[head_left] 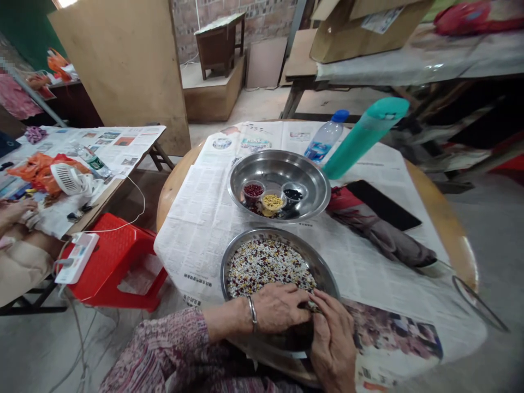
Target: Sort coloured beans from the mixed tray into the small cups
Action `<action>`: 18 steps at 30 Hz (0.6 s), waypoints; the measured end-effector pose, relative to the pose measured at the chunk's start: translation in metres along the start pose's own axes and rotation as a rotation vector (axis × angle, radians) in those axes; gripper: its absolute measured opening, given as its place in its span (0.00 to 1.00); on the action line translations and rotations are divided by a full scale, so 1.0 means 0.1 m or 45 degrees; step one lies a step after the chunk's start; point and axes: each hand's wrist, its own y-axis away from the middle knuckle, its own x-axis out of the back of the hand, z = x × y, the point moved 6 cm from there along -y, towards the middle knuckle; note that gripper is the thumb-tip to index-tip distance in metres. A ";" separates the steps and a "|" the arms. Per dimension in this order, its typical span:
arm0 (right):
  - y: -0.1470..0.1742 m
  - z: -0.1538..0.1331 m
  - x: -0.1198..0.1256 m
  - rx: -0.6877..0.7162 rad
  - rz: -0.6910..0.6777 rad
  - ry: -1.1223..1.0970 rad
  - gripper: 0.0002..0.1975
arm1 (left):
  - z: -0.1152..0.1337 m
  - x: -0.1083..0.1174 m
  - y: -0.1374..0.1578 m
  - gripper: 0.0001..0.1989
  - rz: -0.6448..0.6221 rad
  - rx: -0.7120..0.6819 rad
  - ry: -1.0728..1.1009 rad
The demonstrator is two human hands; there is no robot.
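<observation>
A steel bowl (225, 271) with mixed white grains, dark red, black and yellow beans (268, 261) is nearest to me. Over its right side my left hand (280, 307), with a silver bangle at the wrist, has its fingers curled down and closed. My right hand (333, 335) meets it from the right, fingers bent and pressed together against the left fingertips. A few grains show between the two hands; what the fingers pinch is mostly hidden. Behind stands a second steel bowl (319, 204) holding small cups of red beans (253, 190), yellow beans (272, 202) and black beans (292, 194).
Newspaper (196, 218) covers the round table (167, 196). Right of the far bowl are a water bottle (325, 136), a tilted green bottle (364, 139), a folded umbrella (376, 234) and a black phone (385, 204). A red stool (118, 262) stands left; another person sits beyond it.
</observation>
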 end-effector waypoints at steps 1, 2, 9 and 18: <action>0.00 0.00 0.00 -0.003 0.006 0.002 0.15 | -0.07 0.03 -0.02 0.09 0.000 0.028 -0.017; 0.00 0.00 0.00 -0.007 0.011 0.003 0.15 | -0.14 0.06 -0.02 0.09 0.005 0.074 -0.027; -0.01 -0.01 -0.01 -0.022 0.000 0.019 0.15 | -0.65 0.26 0.23 0.07 -0.015 0.534 0.007; -0.03 -0.02 -0.01 -0.006 -0.007 0.039 0.16 | -1.37 1.17 0.13 0.12 0.582 0.649 -0.026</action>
